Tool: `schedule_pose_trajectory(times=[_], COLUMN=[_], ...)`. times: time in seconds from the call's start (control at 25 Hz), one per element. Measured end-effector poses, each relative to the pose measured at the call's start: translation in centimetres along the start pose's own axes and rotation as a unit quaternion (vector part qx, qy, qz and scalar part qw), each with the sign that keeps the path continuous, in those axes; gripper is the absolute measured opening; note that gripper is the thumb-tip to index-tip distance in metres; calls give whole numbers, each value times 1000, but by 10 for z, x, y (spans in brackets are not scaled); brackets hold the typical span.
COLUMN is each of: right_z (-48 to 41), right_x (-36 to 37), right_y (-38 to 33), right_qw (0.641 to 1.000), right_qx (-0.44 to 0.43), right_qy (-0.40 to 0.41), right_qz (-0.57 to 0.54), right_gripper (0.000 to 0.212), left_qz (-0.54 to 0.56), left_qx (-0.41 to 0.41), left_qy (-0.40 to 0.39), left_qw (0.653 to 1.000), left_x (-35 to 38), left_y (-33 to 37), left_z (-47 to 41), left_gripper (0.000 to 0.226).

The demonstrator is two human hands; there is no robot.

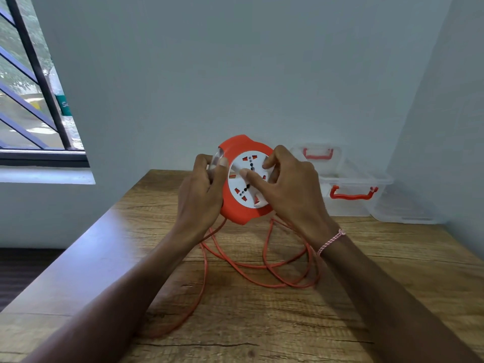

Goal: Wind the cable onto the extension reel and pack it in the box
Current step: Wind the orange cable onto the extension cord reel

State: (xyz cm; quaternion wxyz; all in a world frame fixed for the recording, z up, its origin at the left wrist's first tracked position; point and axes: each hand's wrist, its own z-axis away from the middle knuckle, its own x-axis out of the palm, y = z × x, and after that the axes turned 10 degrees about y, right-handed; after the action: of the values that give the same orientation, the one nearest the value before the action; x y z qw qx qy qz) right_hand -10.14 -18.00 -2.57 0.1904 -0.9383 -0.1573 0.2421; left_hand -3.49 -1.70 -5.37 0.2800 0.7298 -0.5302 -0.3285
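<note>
Wooden tabletop point(366, 297) fills the lower frame. Clear plastic storage box point(351, 184) with orange latches sits open at right of centre against the wall, its lid point(408, 208) beside it. Orange cable point(262, 263) lies in loose loops on the tabletop at lower centre, one run trailing toward lower left. Orange extension reel point(245, 179) held upright above it, centre frame. Left hand point(201, 195) clenched on the reel's left edge. Right hand point(293, 189): fingers point(251, 176) pressed on the white socket face.
</note>
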Motion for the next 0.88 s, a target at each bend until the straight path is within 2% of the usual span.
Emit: schedule_pose_trajectory(times=[0.04, 0.12, 0.2, 0.28, 0.4, 0.48, 0.52, 0.6, 0.68, 0.72, 0.76, 0.88], right_z=[-2, -7, -11, -10, -7, -3, 0, 6, 8, 7, 6, -2], right_x=[-4, -13, -18, -20, -18, -13, -8, 2, 7, 7, 4, -7], right_y=[5, 14, 18, 17, 13, 9, 5, -3, -6, -5, -3, 10], right_qw=[995, 963, 929, 911, 909, 927, 949, 990, 998, 998, 998, 976], right_qx=[-88, -240, -310, -344, -352, -315, -260, -92, 22, 16, -25, -189], right_qy=[-7, -68, -118, -119, -81, -40, -20, -10, -14, -13, -8, -58], right_qz=[36, 104, 163, 191, 208, 198, 178, 106, 56, 53, 63, 95], right_gripper=[41, 38, 41, 42, 46, 54, 60, 67, 63, 59, 56, 46], left_qz=[2, 9, 14, 10, -13, -23, -23, -22, -23, -20, -15, -18], left_qx=[-4, -19, -34, -30, -8, 5, 9, 17, 17, 13, 8, -1], left_qy=[-3, -6, -11, -21, -26, -14, -9, -3, -3, -4, -6, -3], left_qw=[1000, 1000, 999, 999, 1000, 1000, 1000, 1000, 1000, 1000, 1000, 1000], left_x=[-1, -4, -7, -7, -5, -4, -3, 0, 2, 2, 1, -1], left_y=[-1, -4, -4, -3, -2, -3, -3, -2, -1, -1, -2, -3], left_z=[-1, -5, -7, -8, -5, -4, -3, -1, 0, 0, 0, -2], left_gripper=[36, 36, 36, 38, 37, 32, 32, 35, 35, 34, 34, 34])
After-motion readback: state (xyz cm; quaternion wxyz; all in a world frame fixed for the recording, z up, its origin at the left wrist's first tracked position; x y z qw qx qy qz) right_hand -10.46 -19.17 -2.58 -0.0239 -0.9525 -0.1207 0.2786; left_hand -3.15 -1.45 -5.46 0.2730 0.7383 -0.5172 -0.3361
